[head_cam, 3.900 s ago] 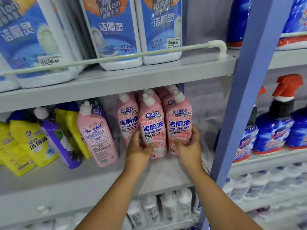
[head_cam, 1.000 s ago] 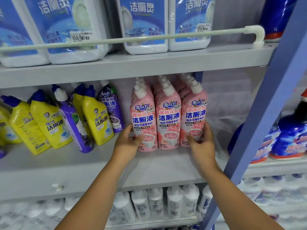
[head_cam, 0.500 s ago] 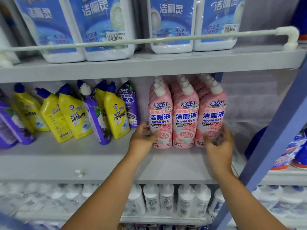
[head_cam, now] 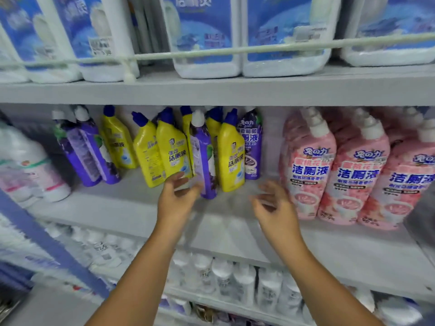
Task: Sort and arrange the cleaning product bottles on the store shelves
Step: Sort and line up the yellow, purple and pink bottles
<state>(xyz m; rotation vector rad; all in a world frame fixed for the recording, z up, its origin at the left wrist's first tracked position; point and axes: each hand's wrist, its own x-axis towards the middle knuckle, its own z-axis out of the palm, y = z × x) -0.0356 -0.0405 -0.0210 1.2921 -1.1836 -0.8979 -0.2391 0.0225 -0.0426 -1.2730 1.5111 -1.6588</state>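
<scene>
Purple bottle [head_cam: 203, 158] with white cap on the middle shelf [head_cam: 226, 222], long axis near upright, cap tipped slightly left, wedged among yellow bottles [head_cam: 173, 151]. Left hand [head_cam: 175, 198] just before its base, fingers loose, gripping nothing; contact unclear through blur. Right hand [head_cam: 274, 208] spread and empty over a bare strip of shelf between the purple bottle and upright pink bottles [head_cam: 308, 170].
</scene>
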